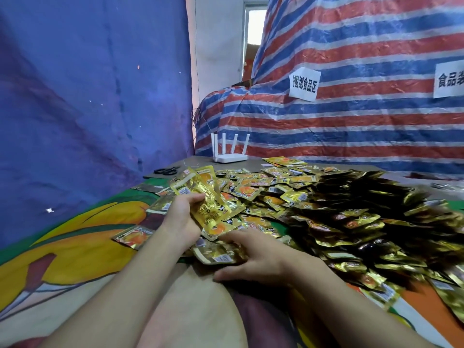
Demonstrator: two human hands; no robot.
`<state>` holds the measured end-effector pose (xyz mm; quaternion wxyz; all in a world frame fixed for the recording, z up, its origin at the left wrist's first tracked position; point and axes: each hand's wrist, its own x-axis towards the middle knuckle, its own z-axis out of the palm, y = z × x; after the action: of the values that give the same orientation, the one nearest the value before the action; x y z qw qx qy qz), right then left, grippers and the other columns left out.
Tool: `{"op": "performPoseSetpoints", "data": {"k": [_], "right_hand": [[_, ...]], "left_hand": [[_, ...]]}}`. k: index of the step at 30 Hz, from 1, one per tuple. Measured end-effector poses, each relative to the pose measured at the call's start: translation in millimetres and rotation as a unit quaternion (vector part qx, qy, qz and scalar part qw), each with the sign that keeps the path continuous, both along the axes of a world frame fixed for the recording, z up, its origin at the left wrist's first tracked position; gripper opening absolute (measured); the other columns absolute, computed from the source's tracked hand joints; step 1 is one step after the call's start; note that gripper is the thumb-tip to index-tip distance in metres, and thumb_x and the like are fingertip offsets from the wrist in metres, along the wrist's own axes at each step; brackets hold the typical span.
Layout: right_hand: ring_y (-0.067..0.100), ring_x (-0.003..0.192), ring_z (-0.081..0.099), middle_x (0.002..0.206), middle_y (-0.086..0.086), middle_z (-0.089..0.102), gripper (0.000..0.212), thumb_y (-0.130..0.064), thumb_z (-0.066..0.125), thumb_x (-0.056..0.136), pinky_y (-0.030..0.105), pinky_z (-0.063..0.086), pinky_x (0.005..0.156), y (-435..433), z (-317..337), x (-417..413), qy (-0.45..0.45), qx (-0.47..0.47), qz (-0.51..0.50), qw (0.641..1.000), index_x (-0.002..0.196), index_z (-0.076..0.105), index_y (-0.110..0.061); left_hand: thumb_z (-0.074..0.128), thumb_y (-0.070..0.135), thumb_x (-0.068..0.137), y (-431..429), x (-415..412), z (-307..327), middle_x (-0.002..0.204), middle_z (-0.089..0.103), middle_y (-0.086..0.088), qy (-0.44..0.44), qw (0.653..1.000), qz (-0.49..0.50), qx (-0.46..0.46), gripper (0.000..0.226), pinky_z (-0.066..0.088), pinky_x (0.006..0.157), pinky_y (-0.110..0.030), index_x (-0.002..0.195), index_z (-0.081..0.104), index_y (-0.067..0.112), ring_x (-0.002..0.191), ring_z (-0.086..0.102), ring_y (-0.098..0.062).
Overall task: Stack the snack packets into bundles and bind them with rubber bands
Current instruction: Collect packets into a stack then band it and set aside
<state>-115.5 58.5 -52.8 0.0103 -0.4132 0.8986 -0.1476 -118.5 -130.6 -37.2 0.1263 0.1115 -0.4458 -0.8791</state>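
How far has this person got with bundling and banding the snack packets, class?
Done: no banded bundle shows anywhere in view. In hand: the left hand grips a small stack of gold packets, while the right hand reaches for a loose packet in front of it. Left: the big loose pile remains unsorted, and no rubber bands are visible.

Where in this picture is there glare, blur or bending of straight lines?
Head view: glare glints off the gold packets; the pile's right side looks smeared and dark; the router is fairly sharp; the wide lens bends the striped tarp and stretches both forearms at the bottom edge.
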Motion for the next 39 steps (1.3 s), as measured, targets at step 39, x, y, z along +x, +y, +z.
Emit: {"op": "performPoseSetpoints", "data": {"k": [39], "right_hand": [[0.01, 0.07, 0.063, 0.077, -0.007, 0.067, 0.026, -0.029, 0.054, 0.104, 0.034, 0.052, 0.069, -6, 19, 2, 0.056, -0.649, -0.23, 0.723, 0.079, 0.061, -0.023]], "left_hand": [[0.054, 0.04, 0.075, 74, 20, -16, 0.105, 0.066, -0.003, 0.077, 0.891, -0.101, -0.435, 0.035, 0.056, 0.088, -0.033, 0.104, 0.065, 0.023, 0.099, 0.065, -0.014]]}}
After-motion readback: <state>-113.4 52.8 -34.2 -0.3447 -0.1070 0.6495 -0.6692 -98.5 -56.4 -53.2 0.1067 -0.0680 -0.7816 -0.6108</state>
